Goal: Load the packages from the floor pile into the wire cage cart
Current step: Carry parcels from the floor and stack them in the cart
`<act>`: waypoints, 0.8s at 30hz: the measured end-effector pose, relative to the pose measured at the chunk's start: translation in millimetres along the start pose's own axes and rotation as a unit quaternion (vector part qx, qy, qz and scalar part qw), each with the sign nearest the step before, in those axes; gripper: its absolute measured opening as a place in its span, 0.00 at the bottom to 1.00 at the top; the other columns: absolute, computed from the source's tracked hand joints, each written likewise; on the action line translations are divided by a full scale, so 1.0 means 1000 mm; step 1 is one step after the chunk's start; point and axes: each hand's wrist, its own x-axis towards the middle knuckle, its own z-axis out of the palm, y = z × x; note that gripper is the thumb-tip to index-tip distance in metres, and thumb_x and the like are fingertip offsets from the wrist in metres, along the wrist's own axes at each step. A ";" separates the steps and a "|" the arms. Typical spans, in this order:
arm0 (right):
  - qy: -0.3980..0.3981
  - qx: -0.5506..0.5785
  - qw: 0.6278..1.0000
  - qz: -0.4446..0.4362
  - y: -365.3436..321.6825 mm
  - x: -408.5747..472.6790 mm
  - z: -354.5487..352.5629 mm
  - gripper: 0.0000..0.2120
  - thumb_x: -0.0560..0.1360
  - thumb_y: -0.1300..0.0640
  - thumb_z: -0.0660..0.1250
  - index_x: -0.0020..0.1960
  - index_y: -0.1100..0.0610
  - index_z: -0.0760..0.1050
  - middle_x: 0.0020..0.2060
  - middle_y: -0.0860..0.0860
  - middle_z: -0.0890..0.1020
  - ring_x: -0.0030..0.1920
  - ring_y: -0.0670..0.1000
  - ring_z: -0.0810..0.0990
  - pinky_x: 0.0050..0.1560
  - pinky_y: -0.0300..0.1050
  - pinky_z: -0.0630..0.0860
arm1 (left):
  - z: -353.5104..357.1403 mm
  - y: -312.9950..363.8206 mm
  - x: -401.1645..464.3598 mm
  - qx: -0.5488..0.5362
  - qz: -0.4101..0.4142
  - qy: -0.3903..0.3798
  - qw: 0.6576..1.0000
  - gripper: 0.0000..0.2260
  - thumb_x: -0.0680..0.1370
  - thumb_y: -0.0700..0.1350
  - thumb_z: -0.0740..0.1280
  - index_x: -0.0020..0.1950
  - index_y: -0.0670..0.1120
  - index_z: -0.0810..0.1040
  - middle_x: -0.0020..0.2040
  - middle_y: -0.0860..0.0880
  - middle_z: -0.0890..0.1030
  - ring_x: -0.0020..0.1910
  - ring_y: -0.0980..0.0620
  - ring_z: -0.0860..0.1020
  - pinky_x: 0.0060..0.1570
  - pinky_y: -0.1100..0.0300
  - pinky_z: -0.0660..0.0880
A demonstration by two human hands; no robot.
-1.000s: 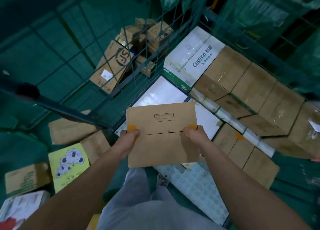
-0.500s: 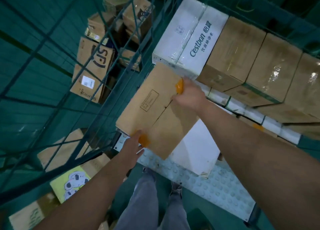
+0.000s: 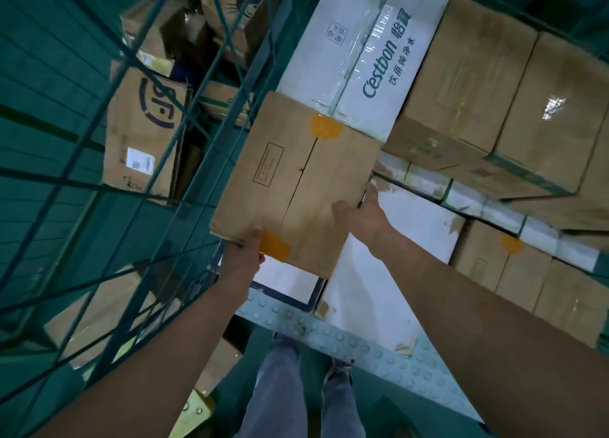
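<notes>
Both hands grip the brown box (image 3: 296,187) inside the cart's (image 3: 184,160) left wall: left hand (image 3: 244,256) at its near edge, right hand (image 3: 362,210) at its right edge.

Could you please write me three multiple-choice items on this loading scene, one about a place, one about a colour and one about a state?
1. Where is the brown carton held?
A. inside the wire cage cart, next to the white Cestbon box
B. on the floor pile
C. on the person's shoulder

2. What colour are the round seals on its seam?
A. blue
B. orange
C. black

3. How is the carton held?
A. by one hand
B. by no hand
C. by both hands

Answers: 1 A, its far end meets the Cestbon box within the mesh; 2 B, orange dots sit at both seam ends; 3 C, the left hand grips the near end and the right hand the side.
</notes>
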 end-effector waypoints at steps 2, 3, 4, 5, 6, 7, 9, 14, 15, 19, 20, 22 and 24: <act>0.027 0.003 1.000 -0.015 -0.004 0.007 0.007 0.41 0.80 0.48 0.64 0.83 0.47 0.42 0.71 0.50 0.74 0.62 0.54 0.77 0.69 0.53 0.74 | -0.001 0.004 0.001 0.020 0.003 -0.005 1.000 0.13 0.81 0.57 0.68 0.49 0.47 0.74 0.39 0.48 0.79 0.43 0.46 0.78 0.51 0.51 0.74; 0.033 -0.009 0.999 -0.023 -0.003 0.009 0.007 0.39 0.82 0.50 0.62 0.84 0.49 0.41 0.71 0.51 0.74 0.60 0.54 0.77 0.67 0.51 0.74 | -0.001 0.006 0.001 0.025 0.004 -0.005 1.000 0.14 0.81 0.57 0.67 0.51 0.46 0.76 0.41 0.48 0.80 0.43 0.47 0.79 0.52 0.51 0.75; 0.034 -0.027 0.999 -0.027 -0.002 0.011 0.009 0.37 0.84 0.52 0.59 0.84 0.50 0.39 0.70 0.53 0.74 0.59 0.56 0.77 0.66 0.50 0.74 | -0.002 0.007 0.003 0.037 0.004 -0.003 0.999 0.16 0.81 0.57 0.67 0.55 0.44 0.77 0.43 0.48 0.81 0.45 0.48 0.80 0.54 0.51 0.76; 0.034 -0.046 0.998 -0.032 0.001 0.012 0.010 0.36 0.85 0.53 0.57 0.84 0.52 0.38 0.70 0.55 0.75 0.60 0.58 0.78 0.64 0.50 0.73 | -0.004 0.007 0.005 0.058 0.006 -0.002 0.998 0.19 0.81 0.59 0.67 0.59 0.44 0.77 0.46 0.47 0.82 0.46 0.49 0.81 0.55 0.51 0.77; 0.037 -0.060 0.997 -0.039 0.005 0.014 0.012 0.35 0.86 0.53 0.56 0.83 0.52 0.37 0.70 0.56 0.75 0.62 0.61 0.78 0.64 0.49 0.73 | -0.005 0.006 0.008 0.077 0.010 -0.004 0.997 0.20 0.81 0.60 0.66 0.60 0.44 0.76 0.50 0.47 0.83 0.46 0.51 0.82 0.57 0.51 0.78; 0.041 -0.064 0.996 -0.045 0.009 0.015 0.013 0.35 0.86 0.52 0.55 0.83 0.52 0.36 0.72 0.56 0.74 0.64 0.61 0.77 0.63 0.47 0.72 | -0.006 0.005 0.010 0.094 0.020 -0.005 0.995 0.20 0.81 0.61 0.66 0.61 0.45 0.76 0.52 0.46 0.83 0.46 0.52 0.82 0.58 0.50 0.78; 0.048 -0.044 0.997 -0.037 0.014 0.017 0.017 0.35 0.86 0.50 0.55 0.83 0.49 0.35 0.75 0.53 0.71 0.68 0.59 0.75 0.61 0.41 0.67 | -0.007 0.002 0.014 0.107 0.031 -0.010 0.994 0.21 0.81 0.62 0.64 0.64 0.46 0.76 0.55 0.47 0.83 0.46 0.53 0.82 0.58 0.49 0.79; 0.042 -0.021 0.998 -0.037 0.017 0.022 0.018 0.35 0.86 0.48 0.56 0.83 0.47 0.36 0.77 0.50 0.67 0.72 0.56 0.71 0.67 0.42 0.66 | -0.003 0.005 0.013 0.101 0.023 -0.014 0.995 0.20 0.82 0.61 0.63 0.63 0.47 0.75 0.55 0.46 0.83 0.48 0.52 0.82 0.57 0.49 0.79; 0.041 -0.014 0.998 -0.037 0.019 0.022 0.018 0.34 0.86 0.47 0.56 0.83 0.48 0.38 0.77 0.50 0.68 0.72 0.56 0.71 0.69 0.42 0.66 | -0.004 0.005 0.011 0.096 0.013 -0.022 0.995 0.19 0.82 0.61 0.63 0.62 0.47 0.75 0.55 0.45 0.82 0.50 0.51 0.81 0.57 0.48 0.77; 0.043 0.033 0.998 0.004 0.029 0.015 0.023 0.34 0.84 0.44 0.59 0.83 0.48 0.47 0.75 0.52 0.70 0.70 0.57 0.73 0.72 0.51 0.70 | -0.012 0.007 0.003 0.094 0.008 -0.044 0.995 0.14 0.82 0.61 0.64 0.51 0.51 0.74 0.56 0.47 0.79 0.55 0.48 0.78 0.49 0.54 0.73; 0.033 0.027 0.999 0.023 0.034 0.007 0.025 0.35 0.84 0.44 0.60 0.84 0.48 0.45 0.76 0.52 0.69 0.70 0.58 0.73 0.72 0.51 0.70 | -0.014 0.006 -0.004 0.097 0.010 -0.043 0.994 0.14 0.82 0.60 0.64 0.50 0.50 0.74 0.56 0.46 0.78 0.54 0.48 0.77 0.47 0.55 0.72; 0.004 0.009 0.999 0.052 0.046 -0.010 0.029 0.39 0.83 0.43 0.61 0.83 0.47 0.40 0.77 0.52 0.66 0.71 0.59 0.72 0.70 0.51 0.69 | -0.015 0.001 -0.016 0.106 0.016 -0.043 0.993 0.15 0.81 0.60 0.65 0.54 0.48 0.73 0.57 0.46 0.77 0.55 0.48 0.76 0.50 0.54 0.74; -0.020 -0.009 0.998 0.061 0.064 -0.037 0.032 0.40 0.82 0.45 0.63 0.83 0.45 0.40 0.76 0.54 0.67 0.70 0.59 0.74 0.66 0.52 0.71 | -0.016 -0.015 -0.038 0.120 0.029 -0.035 0.992 0.16 0.80 0.60 0.65 0.55 0.48 0.74 0.58 0.46 0.79 0.56 0.48 0.78 0.60 0.50 0.76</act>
